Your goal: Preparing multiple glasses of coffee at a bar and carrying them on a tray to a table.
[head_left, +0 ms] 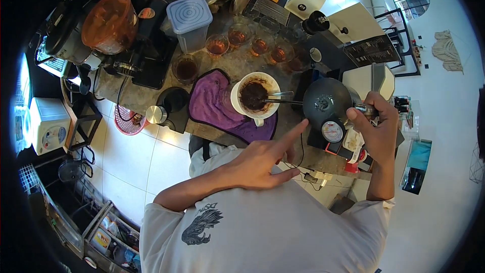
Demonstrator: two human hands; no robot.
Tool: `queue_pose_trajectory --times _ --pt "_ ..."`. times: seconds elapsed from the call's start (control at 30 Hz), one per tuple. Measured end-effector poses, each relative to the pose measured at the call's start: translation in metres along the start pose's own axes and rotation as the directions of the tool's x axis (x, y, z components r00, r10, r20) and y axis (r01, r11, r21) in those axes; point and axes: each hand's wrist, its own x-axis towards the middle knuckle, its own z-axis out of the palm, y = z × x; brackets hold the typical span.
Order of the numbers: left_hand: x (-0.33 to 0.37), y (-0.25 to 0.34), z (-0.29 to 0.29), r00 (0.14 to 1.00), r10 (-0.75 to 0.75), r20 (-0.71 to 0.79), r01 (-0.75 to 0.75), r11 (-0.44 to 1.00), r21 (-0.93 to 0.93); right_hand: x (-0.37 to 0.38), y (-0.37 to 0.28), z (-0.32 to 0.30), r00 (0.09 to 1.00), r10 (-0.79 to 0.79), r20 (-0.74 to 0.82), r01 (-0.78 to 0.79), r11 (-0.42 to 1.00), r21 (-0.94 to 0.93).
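Kettle (321, 102) — probably heavy, rigid; best held by its handle (361, 107), where the right hand (379, 130) clamps. Left hand (258, 164), just beside, points empty.

- Dark lettering (207, 207) tops the animal print (201, 228) on a pale shirt (293, 222), lower frame.
- Rows of unreadably small print line a black board (373, 50), upper right.
- Fine markings ring a white dial (332, 131) beside the kettle (326, 102), right of center.

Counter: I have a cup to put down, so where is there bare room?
Counter lies bare in a small patch between purple cloth and kettle, and in a narrow strip between dripper and glasses. Crowded: the back, with glasses and tub, and around the kettle.
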Motion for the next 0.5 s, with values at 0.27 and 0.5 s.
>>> queue_pose_trajectory --times 0.27,0.5 --pt "0.0064 0.002 0.0005 0.978 -0.002 0.206 -0.024 0.992 0.125 0.0018 0.0004 -0.0019 1.0 0.018 -0.004 -0.018 1.0 -0.008" --pt "0.0016 0.0017 -0.0066 0.989 0.053 0.141 -0.078 0.981 0.177 0.0039 -0.0029 -0.0001 0.997 -0.066 0.038 0.067 0.997 -0.031"
